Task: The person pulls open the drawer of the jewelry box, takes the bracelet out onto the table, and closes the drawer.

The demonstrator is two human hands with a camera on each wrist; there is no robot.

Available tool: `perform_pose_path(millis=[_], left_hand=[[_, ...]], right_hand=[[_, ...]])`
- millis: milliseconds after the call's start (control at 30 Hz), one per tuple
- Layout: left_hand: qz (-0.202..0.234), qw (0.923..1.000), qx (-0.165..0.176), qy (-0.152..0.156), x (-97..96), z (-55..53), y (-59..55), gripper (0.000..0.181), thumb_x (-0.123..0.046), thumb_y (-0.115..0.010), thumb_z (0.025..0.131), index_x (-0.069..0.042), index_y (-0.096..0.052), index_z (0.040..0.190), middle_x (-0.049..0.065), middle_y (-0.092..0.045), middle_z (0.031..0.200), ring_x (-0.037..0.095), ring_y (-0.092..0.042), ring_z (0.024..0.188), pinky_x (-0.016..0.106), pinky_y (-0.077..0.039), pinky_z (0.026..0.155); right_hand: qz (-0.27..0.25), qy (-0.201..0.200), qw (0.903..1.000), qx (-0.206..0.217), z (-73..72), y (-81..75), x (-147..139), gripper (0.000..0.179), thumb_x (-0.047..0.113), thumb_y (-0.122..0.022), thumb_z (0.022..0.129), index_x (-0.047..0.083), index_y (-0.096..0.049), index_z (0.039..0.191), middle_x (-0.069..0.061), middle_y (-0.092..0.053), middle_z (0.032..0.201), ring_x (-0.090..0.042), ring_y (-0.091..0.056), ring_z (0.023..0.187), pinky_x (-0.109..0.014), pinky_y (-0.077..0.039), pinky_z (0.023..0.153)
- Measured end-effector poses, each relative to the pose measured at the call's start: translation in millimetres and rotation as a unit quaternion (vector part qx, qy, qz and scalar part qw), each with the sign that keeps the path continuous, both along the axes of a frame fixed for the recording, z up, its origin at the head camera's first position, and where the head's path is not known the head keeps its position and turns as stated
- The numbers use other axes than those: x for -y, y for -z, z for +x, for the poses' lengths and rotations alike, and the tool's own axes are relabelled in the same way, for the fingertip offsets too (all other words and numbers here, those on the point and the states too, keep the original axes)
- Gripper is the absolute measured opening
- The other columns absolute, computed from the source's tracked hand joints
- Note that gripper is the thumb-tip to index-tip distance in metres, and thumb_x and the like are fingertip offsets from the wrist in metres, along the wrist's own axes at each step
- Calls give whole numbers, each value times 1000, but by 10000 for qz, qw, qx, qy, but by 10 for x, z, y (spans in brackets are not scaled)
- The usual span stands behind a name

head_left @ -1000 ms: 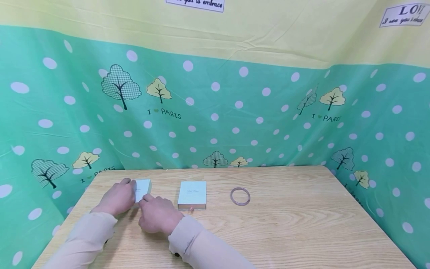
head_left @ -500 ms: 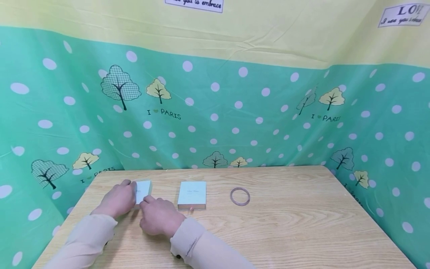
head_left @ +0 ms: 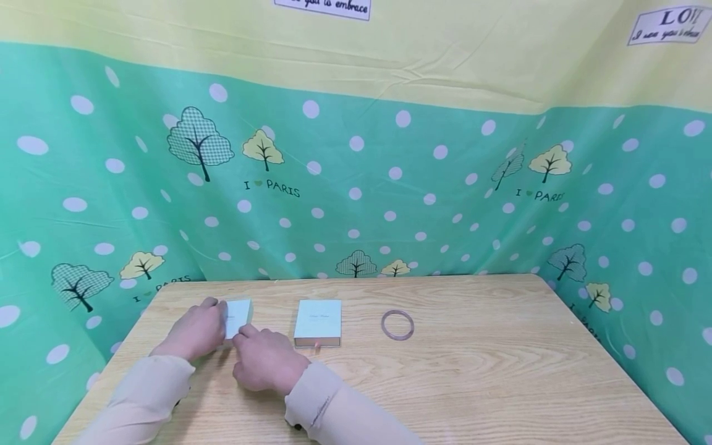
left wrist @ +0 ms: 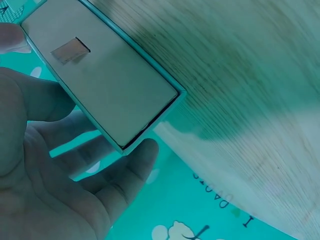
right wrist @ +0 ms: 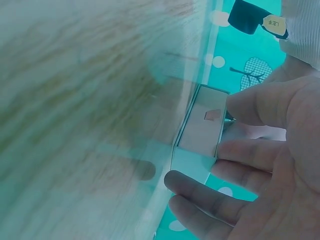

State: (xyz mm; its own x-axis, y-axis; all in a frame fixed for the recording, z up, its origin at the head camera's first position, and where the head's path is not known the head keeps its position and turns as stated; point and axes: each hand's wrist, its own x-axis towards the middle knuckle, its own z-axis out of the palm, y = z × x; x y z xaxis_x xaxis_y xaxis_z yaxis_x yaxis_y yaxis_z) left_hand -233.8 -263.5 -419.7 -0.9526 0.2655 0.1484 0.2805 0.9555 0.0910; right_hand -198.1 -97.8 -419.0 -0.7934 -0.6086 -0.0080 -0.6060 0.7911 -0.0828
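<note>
A small pale blue drawer box (head_left: 239, 316) is at the table's far left, between both hands. My left hand (head_left: 194, 329) grips its left side, partly covering the lid. My right hand (head_left: 266, 358) holds the near right corner with thumb and forefinger. Seen in the left wrist view, the box's beige drawer front (left wrist: 115, 85) sits flush inside the blue sleeve, with a short pinkish ribbon tab (left wrist: 69, 51) on it. Fingers (left wrist: 125, 185) of the left hand lie under and beside the sleeve. In the right wrist view, the other fingers (right wrist: 205, 197) of the right hand extend past the box.
A second pale blue box (head_left: 318, 318) with a ribbon tab at its front lies to the right. Further right is a translucent purple bangle (head_left: 383, 325), flat on the wooden table (head_left: 489, 371). A green and yellow patterned cloth (head_left: 356, 167) hangs behind and around the table.
Both hands have shifted the box very slightly toward me and to the right. The second box and the bangle stay where they were.
</note>
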Motion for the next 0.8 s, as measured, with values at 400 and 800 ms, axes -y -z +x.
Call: perform_pose_path(millis=[400, 800], left_hand=[[3, 10000, -54, 8, -9, 4, 20, 40, 4, -55, 84, 20, -51, 120, 33, -53, 110, 42, -60, 82, 53, -53, 73], [547, 9980, 310, -41, 14, 5, -15, 39, -2, -52, 91, 19, -49, 125, 35, -49, 117, 51, -55, 101, 57, -49, 84]], right_hand=[[-41, 29, 9999, 134, 10, 13, -38, 41, 39, -60, 90, 28, -54, 129, 18, -47, 130, -10, -58, 88, -25, -50, 63], [-69, -31, 9999, 134, 37, -8, -83, 42, 39, -59, 91, 26, -54, 131, 17, -46, 132, -9, -59, 86, -24, -50, 60]])
